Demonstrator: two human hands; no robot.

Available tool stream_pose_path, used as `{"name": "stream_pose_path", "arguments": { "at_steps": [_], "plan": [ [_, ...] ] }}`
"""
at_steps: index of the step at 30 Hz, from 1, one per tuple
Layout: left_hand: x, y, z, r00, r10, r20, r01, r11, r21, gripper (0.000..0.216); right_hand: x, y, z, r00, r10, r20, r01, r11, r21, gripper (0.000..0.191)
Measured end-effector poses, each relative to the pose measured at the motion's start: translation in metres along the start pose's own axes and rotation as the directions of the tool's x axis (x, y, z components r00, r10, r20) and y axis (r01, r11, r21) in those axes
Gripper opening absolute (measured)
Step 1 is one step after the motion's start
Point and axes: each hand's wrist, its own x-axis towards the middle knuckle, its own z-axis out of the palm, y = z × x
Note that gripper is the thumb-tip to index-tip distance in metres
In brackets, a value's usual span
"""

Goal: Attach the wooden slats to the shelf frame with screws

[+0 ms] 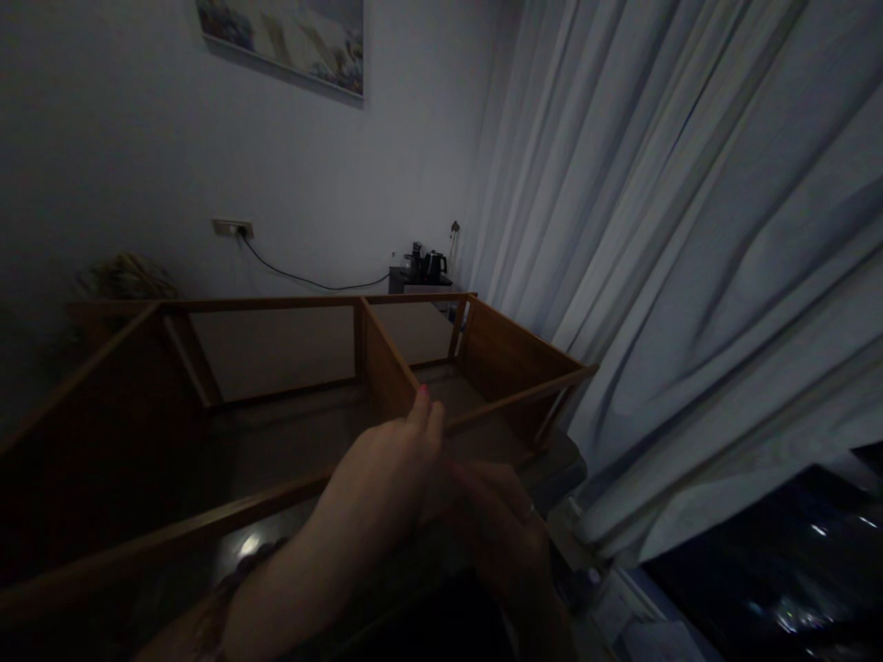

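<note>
A brown wooden shelf frame (386, 345) with a dividing board lies across the view in dim light. My left hand (390, 460) is closed over its front rail, where the divider meets it, with the thumb resting on the wood. A beaded bracelet (238, 579) circles that wrist. Just right of it and lower, my right hand (503, 524) reaches toward the same joint. Its fingers point left and look pressed together. Shadow hides their tips, so whatever they hold cannot be made out.
White curtains (662, 230) hang down the right side. Against the back wall, a black kettle (434, 265) stands on a small stand beside other items. A cord (310, 282) runs from there to a wall socket (233, 227). A dark glossy surface (779, 561) fills the lower right.
</note>
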Motion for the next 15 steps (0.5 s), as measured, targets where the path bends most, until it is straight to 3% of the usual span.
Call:
{"name": "stream_pose_path", "arguments": {
  "at_steps": [6,15],
  "plan": [
    [0.0,0.003,-0.008,0.998,-0.026,0.052,0.027,0.999,-0.024,0.049,0.001,0.001,0.0,0.999,-0.001,-0.055,0.0,1.0,-0.025,0.035],
    [-0.003,0.008,-0.016,0.998,-0.034,0.045,0.035,0.999,-0.011,0.047,0.014,-0.014,0.007,0.974,0.161,-0.158,-0.159,0.987,0.024,0.013]
  ]
}}
